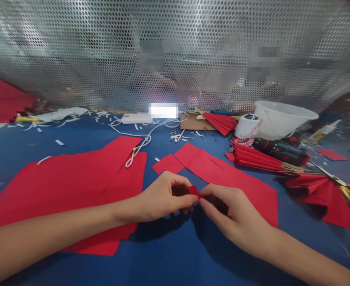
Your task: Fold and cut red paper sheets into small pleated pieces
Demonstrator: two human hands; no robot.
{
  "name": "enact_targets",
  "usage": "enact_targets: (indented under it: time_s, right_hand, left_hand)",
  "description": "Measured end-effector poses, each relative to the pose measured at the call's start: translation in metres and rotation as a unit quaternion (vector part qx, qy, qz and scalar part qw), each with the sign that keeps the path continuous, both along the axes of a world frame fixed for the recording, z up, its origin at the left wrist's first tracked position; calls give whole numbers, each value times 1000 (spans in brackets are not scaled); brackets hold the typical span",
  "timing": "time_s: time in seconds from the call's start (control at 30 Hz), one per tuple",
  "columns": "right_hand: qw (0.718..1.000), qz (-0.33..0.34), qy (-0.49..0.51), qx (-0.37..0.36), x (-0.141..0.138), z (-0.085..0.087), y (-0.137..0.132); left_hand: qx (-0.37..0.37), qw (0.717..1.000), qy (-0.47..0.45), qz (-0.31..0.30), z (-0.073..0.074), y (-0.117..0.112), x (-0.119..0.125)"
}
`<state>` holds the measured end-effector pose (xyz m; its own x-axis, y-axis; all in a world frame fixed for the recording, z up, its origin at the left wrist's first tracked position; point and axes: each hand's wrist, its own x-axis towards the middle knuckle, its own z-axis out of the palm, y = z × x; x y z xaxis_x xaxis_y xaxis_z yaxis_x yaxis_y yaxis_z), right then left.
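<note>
Left hand (pixel 159 196), bare, fingers curled and pressed together on a small red paper piece (pixel 193 191); right hand (pixel 231 214) pinching the same piece from the other side. Piece held between both sets of fingertips, above a long red paper sheet (pixel 237 186) on a blue work table (pixel 175 258). Just beyond the hands, a small red paper rectangle (pixel 167 163). Under the left forearm, a wide red paper sheet (pixel 73 186). Off to the right, a pleated red paper fan with wooden sticks (pixel 261 161). Farther back, a white plastic bucket (pixel 285 119) and a white power bank (pixel 136 118) with a looped white cable (pixel 139 137).
</note>
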<state>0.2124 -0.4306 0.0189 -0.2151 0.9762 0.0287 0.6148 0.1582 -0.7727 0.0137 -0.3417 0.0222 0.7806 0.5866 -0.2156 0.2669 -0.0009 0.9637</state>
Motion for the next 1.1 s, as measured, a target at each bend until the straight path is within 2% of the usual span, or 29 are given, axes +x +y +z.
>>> enact_targets:
  time_s: [0.1, 0.23, 0.4, 0.67, 1.1]
  right_hand:
    - [998, -6, 48, -41, -2, 0, 1]
    - [996, -19, 70, -45, -1, 0, 2]
    - [998, -10, 51, -37, 0, 0, 2]
    - [1000, 8, 27, -10, 0, -1, 2]
    - [999, 4, 49, -19, -3, -1, 3]
  left_hand:
    - [7, 1000, -3, -8, -1, 0, -1]
    - [15, 1000, 2, -17, -2, 0, -1]
    - [37, 999, 10, -14, 1, -1, 1]
    - [34, 999, -2, -24, 2, -2, 1]
    - [-10, 1000, 13, 0, -4, 0, 1]
